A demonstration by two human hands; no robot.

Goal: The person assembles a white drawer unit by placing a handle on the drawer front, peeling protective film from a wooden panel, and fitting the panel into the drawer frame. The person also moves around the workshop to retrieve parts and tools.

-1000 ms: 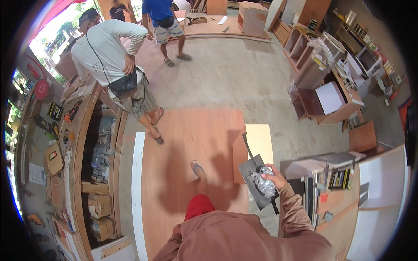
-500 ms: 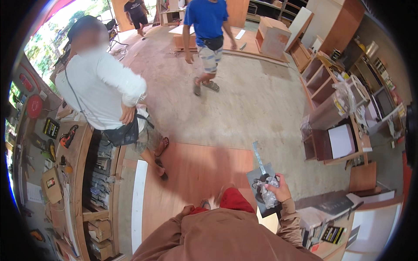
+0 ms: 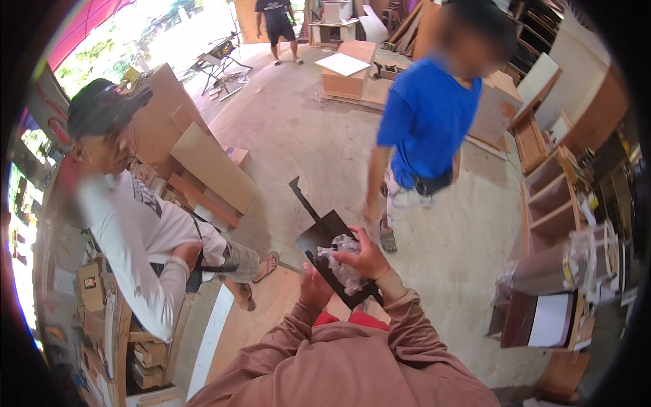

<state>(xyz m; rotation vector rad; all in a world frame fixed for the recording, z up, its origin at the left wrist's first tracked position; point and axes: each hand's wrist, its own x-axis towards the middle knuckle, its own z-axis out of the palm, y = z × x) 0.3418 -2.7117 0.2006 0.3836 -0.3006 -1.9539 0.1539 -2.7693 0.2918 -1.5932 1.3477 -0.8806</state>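
Observation:
In front of my body I hold a dark flat plate, tilted, with a narrow strip ending in a hook at its far end. A crumpled clear plastic bag lies against its upper face; what is inside cannot be made out. My right hand is closed over the bag and the plate's right edge, its thumb across the plastic. At the plate's lower left edge is my left hand, closed against it, with most of its fingers hidden behind the plate.
A person in a blue shirt stands close ahead on the right; another in a white long-sleeved shirt is on my left. A wood sheet lies by my feet. Wooden shelving lines the right; a workbench stands left.
The plate and bag have moved from my right side to the front of my body. My left hand has come up to the plate. The person in blue has walked nearer; the view has shifted.

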